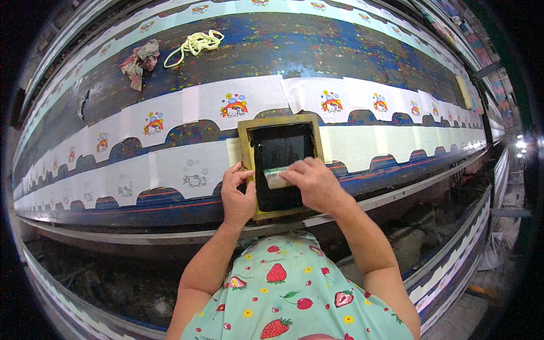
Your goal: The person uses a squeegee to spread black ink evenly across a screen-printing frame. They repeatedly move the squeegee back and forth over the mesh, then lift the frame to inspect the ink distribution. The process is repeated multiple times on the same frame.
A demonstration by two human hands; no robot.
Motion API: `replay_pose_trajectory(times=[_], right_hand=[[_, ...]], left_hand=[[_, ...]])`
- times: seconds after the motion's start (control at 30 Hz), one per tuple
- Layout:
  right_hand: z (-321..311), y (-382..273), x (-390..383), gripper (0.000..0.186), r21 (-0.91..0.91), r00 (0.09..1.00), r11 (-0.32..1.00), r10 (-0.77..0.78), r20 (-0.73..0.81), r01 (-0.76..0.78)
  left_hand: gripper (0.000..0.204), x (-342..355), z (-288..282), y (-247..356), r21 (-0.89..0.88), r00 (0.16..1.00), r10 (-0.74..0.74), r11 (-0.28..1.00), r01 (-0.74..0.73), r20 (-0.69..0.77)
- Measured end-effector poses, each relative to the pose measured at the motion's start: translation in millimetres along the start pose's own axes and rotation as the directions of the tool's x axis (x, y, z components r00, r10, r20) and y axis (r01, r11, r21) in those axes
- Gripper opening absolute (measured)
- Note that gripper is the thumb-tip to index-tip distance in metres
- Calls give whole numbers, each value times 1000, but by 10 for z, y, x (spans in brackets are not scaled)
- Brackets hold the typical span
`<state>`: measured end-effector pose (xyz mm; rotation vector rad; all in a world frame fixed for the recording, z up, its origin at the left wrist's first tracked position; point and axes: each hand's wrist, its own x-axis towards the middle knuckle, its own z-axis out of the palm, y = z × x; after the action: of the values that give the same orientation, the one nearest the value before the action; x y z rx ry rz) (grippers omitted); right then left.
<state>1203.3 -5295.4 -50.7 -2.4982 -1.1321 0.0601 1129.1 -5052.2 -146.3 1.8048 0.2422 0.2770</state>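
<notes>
Black, paint-flecked table (pixel 272 56) extends from left to right across the scene. Along its middle lies a far row of white cloth pieces (pixel 209 99) bearing coloured prints. The near row of pale cloth pieces (pixel 170 161) carries grey outline drawings on the left; those to the right appear plain. A wooden frame (pixel 277 120) with a dark panel rests on the near row, close to the person. A tangled pale rope (pixel 198 43) lies at far left, just right of a crumpled rag (pixel 140 62). Left hand (pixel 238 194): grasping the frame's left bar. Right hand (pixel 315 184): clenched around a small scraper (pixel 276 179), inside the frame against the panel.
</notes>
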Motion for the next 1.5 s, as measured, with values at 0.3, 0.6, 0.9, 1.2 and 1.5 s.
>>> replay_pose_trajectory(times=[0.3,0.6,0.9,1.2,1.5], right_hand=[[152,-495,-547,43,17,999,999,29,-35,-28],[251,-346,-1101,49,294,866,911,380,-325,-289],[258,324,-1767,44,654,751,694,595,-286,-301],[-279,1300,-2594,42,584,747,732,595,-295,-352],[-487,1785,-2909,44,606,815,731,534,-224,-313]], left_hand=[[33,-77,92,-27,114,989,138,985,-130,-60],[45,-131,153,54,278,973,223,940,-199,-59],[39,-264,808,448,221,946,319,929,-298,-64],[38,-388,2261,566,94,963,251,966,-242,-98],[35,-454,2702,598,93,966,226,972,-215,-126]])
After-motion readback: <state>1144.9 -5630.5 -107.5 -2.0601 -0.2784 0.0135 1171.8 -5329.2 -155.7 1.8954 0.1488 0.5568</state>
